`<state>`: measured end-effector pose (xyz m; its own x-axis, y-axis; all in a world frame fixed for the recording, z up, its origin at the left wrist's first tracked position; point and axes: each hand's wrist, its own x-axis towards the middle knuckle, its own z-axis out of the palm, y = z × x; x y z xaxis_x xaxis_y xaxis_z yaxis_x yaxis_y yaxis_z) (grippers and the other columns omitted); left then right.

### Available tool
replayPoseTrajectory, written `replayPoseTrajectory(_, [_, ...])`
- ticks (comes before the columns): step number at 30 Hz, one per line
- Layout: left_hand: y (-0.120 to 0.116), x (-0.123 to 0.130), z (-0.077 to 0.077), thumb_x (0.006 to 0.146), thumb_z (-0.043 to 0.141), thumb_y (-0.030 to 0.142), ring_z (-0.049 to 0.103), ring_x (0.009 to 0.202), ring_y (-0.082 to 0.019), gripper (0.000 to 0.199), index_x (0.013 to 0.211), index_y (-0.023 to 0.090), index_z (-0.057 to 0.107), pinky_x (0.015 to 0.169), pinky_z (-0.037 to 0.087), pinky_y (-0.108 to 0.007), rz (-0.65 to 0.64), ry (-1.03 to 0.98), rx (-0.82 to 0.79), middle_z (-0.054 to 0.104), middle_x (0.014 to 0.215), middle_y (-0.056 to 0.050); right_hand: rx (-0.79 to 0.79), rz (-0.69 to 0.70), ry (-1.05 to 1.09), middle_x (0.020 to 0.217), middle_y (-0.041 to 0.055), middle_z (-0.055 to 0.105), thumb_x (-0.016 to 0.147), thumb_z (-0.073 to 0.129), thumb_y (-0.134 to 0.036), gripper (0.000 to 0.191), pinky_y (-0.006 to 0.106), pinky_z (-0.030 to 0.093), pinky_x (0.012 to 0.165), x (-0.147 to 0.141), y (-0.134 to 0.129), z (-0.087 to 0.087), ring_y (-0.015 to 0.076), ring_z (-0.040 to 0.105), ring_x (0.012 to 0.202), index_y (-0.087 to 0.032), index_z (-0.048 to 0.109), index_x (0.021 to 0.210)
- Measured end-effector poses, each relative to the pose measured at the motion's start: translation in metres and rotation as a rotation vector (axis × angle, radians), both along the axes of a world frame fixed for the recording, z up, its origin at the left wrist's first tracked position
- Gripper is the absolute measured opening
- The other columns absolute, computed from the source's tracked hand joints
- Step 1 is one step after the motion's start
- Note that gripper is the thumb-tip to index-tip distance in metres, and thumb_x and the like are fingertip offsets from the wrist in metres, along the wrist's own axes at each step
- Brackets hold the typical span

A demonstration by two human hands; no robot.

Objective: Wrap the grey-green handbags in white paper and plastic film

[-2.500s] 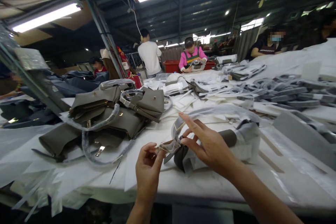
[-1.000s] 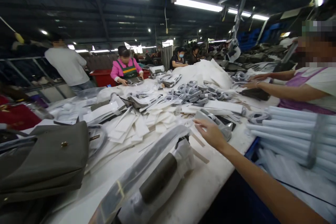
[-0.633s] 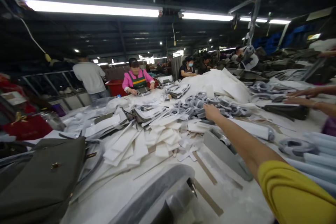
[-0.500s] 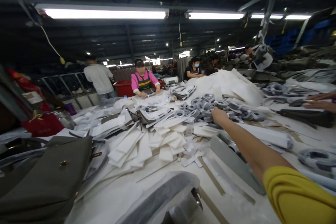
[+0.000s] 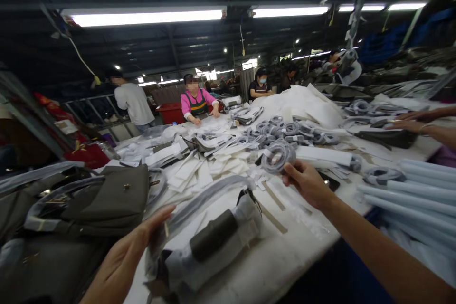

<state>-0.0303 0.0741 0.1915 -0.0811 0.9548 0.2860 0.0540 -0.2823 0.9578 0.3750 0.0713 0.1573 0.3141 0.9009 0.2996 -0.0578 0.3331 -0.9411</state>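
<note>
Between the thumb and fingers of my right hand (image 5: 308,183) is a grey coiled strap (image 5: 278,156), lifted over the table. My left hand (image 5: 133,247) is at the lower left, fingers extended, beside a bag wrapped in clear film (image 5: 210,242); whether it touches the film I cannot tell. The wrapped bag has a dark band round its middle and a long film-covered handle arching behind it. A pile of similar grey coils (image 5: 285,128) lies further back.
Olive bags (image 5: 121,194) are stacked at the left. White foam sheets (image 5: 192,173) lie mid-table. Pale blue rolls (image 5: 423,194) stick out at the right. A co-worker's hands (image 5: 409,122) rest by a dark bag at the right; a person in pink (image 5: 195,102) works across the table.
My right hand has drawn back from the coil pile with one coil. My left hand has come into view at the lower left. The view has shifted, showing more of the wrapped bag and blue rolls.
</note>
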Motion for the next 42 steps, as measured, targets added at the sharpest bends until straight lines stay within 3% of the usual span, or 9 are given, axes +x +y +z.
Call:
replayPoseTrajectory(3, [0.009,-0.015,0.018,0.072,0.071,0.071,0.064,0.116,-0.035,0.066,0.109,0.017,0.076,0.094,0.056,-0.041,-0.297,0.155,-0.191,0.073,0.110,-0.014,-0.020,0.093,0.438,0.071,-0.0026,0.064,0.080,0.077,-0.053,0.037,0.012,0.038,0.037,-0.065,-0.051,0.000,0.0026,0.040,0.044,-0.017,0.068,0.084])
replayPoseTrajectory(7, [0.020,-0.021,0.025,0.077,0.068,0.069,0.072,0.088,-0.029,0.065,0.117,0.017,0.072,0.079,0.058,-0.038,-0.547,0.200,-0.221,0.075,0.091,-0.012,-0.157,0.234,0.925,0.061,-0.0091,0.057,0.076,0.084,-0.040,0.028,0.009,0.040,0.037,-0.138,-0.081,-0.004,0.0006,0.039,0.040,-0.021,0.064,0.079])
replayPoseTrajectory(14, [0.017,-0.016,0.050,0.075,0.077,0.055,0.068,0.075,-0.023,0.044,0.101,0.020,0.075,0.063,0.054,-0.029,-0.714,0.337,-0.145,0.072,0.086,-0.009,-0.268,0.611,1.180,0.055,-0.0117,0.057,0.081,0.081,-0.024,0.018,0.005,0.046,0.045,-0.206,-0.060,-0.017,-0.0004,0.050,0.043,-0.018,0.064,0.082])
replayPoseTrajectory(19, [0.012,-0.012,0.064,0.079,0.074,0.044,0.062,0.065,-0.019,0.031,0.098,0.020,0.074,0.056,0.048,-0.024,-0.918,0.643,0.093,0.070,0.077,-0.003,-0.178,0.646,1.228,0.061,-0.0095,0.062,0.084,0.076,-0.016,0.013,0.003,0.045,0.044,-0.222,-0.049,-0.008,-0.0003,0.050,0.044,-0.017,0.064,0.082])
replayPoseTrajectory(23, [0.016,-0.002,0.053,0.077,0.077,0.038,0.058,0.060,-0.017,0.033,0.104,0.020,0.071,0.054,0.040,-0.022,-0.769,0.794,0.210,0.067,0.071,0.000,-0.134,0.458,1.186,0.061,-0.0071,0.059,0.086,0.075,-0.027,0.022,0.011,0.053,0.055,-0.238,-0.057,0.004,0.0042,0.057,0.054,-0.018,0.060,0.073])
replayPoseTrajectory(28, [0.013,0.010,0.040,0.080,0.069,0.026,0.062,0.063,-0.017,0.028,0.107,0.021,0.068,0.057,0.042,-0.023,-0.630,0.828,0.242,0.069,0.074,0.001,0.005,0.234,0.458,0.108,0.0017,0.069,0.081,0.079,-0.037,0.041,0.017,0.050,0.061,-0.250,-0.061,0.001,0.0105,0.063,0.080,-0.022,0.063,0.115])
replayPoseTrajectory(32, [0.009,0.016,0.041,0.079,0.066,0.021,0.062,0.073,-0.017,0.026,0.105,0.020,0.068,0.064,0.044,-0.024,-0.539,0.932,0.333,0.071,0.087,0.000,0.034,0.051,0.174,0.101,0.0016,0.070,0.077,0.082,-0.034,0.046,0.024,0.050,0.072,-0.246,-0.050,-0.009,0.0143,0.063,0.084,-0.022,0.063,0.116])
replayPoseTrajectory(37, [0.008,0.013,0.047,0.083,0.070,0.035,0.062,0.103,-0.023,0.039,0.119,0.020,0.066,0.089,0.046,-0.030,-0.640,0.865,0.371,0.068,0.118,-0.007,-0.031,0.131,0.499,0.088,-0.0013,0.071,0.069,0.088,-0.037,0.035,0.019,0.052,0.071,-0.240,-0.040,-0.009,0.0108,0.064,0.078,-0.019,0.071,0.093])
replayPoseTrajectory(42, [0.015,0.006,0.047,0.096,0.049,0.054,0.064,0.088,-0.020,0.048,0.124,0.020,0.067,0.074,0.048,-0.029,-0.562,0.685,0.125,0.072,0.105,-0.005,-0.224,0.208,1.019,0.078,-0.0045,0.071,0.061,0.094,-0.027,0.030,0.014,0.056,0.067,-0.245,-0.037,0.000,0.0058,0.064,0.067,-0.019,0.071,0.078])
